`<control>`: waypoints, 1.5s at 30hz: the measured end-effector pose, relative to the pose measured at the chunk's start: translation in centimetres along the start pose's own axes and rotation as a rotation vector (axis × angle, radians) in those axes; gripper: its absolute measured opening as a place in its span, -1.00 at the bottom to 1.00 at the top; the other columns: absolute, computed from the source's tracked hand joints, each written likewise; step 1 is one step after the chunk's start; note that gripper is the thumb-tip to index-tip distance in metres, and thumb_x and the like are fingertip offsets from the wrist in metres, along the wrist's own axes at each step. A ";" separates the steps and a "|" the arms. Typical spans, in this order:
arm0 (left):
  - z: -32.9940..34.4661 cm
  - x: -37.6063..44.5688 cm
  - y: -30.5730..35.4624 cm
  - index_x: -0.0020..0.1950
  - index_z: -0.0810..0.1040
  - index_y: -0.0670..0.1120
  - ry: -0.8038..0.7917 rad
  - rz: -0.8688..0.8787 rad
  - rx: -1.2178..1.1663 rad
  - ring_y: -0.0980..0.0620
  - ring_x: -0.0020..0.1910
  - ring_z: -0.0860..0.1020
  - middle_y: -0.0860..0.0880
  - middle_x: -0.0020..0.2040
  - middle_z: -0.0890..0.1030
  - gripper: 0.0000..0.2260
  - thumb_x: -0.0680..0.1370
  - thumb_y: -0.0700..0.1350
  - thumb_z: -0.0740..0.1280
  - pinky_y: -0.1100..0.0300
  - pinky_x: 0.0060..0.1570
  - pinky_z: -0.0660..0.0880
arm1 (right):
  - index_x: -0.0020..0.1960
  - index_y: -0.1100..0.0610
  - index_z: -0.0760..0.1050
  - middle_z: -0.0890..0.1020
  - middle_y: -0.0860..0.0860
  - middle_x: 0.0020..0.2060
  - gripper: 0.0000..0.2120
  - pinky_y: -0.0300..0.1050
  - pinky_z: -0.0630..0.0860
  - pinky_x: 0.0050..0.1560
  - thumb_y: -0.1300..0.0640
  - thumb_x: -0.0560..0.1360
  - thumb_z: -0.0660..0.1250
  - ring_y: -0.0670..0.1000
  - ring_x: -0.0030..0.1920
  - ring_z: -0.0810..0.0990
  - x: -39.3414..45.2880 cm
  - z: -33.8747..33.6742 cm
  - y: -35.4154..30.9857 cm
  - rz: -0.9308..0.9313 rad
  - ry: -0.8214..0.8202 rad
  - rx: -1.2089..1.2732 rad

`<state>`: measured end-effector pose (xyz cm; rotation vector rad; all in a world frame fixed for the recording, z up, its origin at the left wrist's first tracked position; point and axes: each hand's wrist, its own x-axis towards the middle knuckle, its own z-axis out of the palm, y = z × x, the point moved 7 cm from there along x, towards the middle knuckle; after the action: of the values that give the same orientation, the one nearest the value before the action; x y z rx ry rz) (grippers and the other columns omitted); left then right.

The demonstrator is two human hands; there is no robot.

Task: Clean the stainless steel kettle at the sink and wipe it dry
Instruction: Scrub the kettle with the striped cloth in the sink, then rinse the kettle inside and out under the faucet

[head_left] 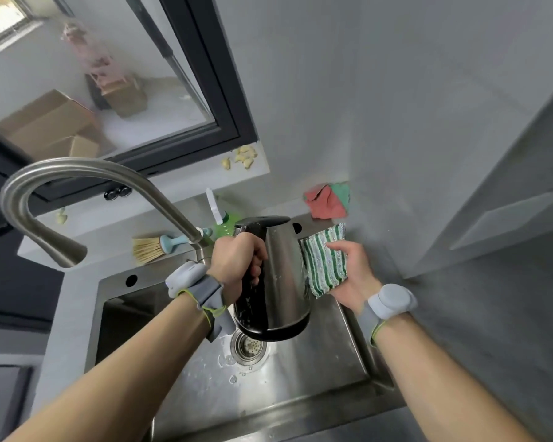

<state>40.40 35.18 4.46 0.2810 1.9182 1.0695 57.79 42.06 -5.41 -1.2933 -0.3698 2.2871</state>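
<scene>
Kettle point(281, 275) held above sink point(348, 339), left hand point(237, 266) grip closed on handle; right hand point(348, 275) grip pressing striped cloth point(324, 260) against wet side; wiping underway, drying unfinished

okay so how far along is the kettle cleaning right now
Midway, by the look of it. Done: the kettle is wet, with water in the sink. In hand: the left hand holds its handle while the right hand presses a striped cloth against its side. Left: finishing the wipe.
</scene>
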 end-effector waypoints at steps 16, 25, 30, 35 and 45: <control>0.4 2.1 -0.5 -0.45 0.35 -0.17 -0.010 -0.021 0.023 -0.02 -0.60 0.24 -0.09 -0.52 0.32 -0.79 0.30 -0.40 0.28 0.23 -0.48 0.26 | 0.24 0.11 0.55 0.61 0.09 0.17 -0.72 0.22 0.29 0.47 0.09 0.55 0.33 0.15 0.34 0.51 3.9 -4.1 -1.5 -0.079 0.222 0.267; -1.5 1.8 -2.1 -0.49 0.33 -0.15 -0.021 -0.028 0.007 -0.02 -0.60 0.23 -0.08 -0.51 0.30 -0.76 0.29 -0.39 0.28 0.23 -0.48 0.23 | 0.24 0.20 0.38 0.40 0.21 0.27 -0.75 0.04 0.45 0.33 0.23 0.56 0.22 0.18 0.34 0.46 3.1 -5.0 1.8 0.048 0.448 0.163; -3.7 0.5 -3.2 -0.48 0.32 -0.13 -0.040 -0.030 -0.041 -0.02 -0.60 0.22 -0.07 -0.53 0.29 -0.76 0.28 -0.39 0.28 0.24 -0.50 0.23 | 0.10 0.24 0.40 0.50 0.16 -0.04 -0.85 0.00 0.55 0.09 0.23 0.55 0.23 0.08 -0.09 0.58 2.6 -2.4 3.0 0.057 0.372 0.067; -6.8 -1.0 -3.9 -0.43 0.31 -0.12 -0.034 -0.040 -0.088 0.00 -0.61 0.20 -0.06 -0.54 0.28 -0.76 0.29 -0.40 0.28 0.25 -0.52 0.21 | 0.17 0.28 0.38 0.52 0.16 -0.08 -0.80 -0.02 0.54 0.14 0.26 0.57 0.22 0.07 -0.16 0.57 1.5 1.8 4.4 0.014 0.295 0.001; -16.9 -3.6 -6.7 -0.44 0.37 -0.14 -0.054 -0.061 -0.177 0.00 -0.60 0.20 -0.06 -0.52 0.29 -0.80 0.28 -0.40 0.27 0.26 -0.51 0.20 | 0.31 0.33 0.43 0.54 0.23 0.07 -0.67 -0.08 0.53 -0.04 0.29 0.55 0.24 0.13 -0.08 0.60 -1.3 11.4 10.0 -0.063 0.256 -0.253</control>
<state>30.55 19.50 5.27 0.1492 1.7606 1.1705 45.84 32.91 -3.08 -1.6520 -0.6144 2.0379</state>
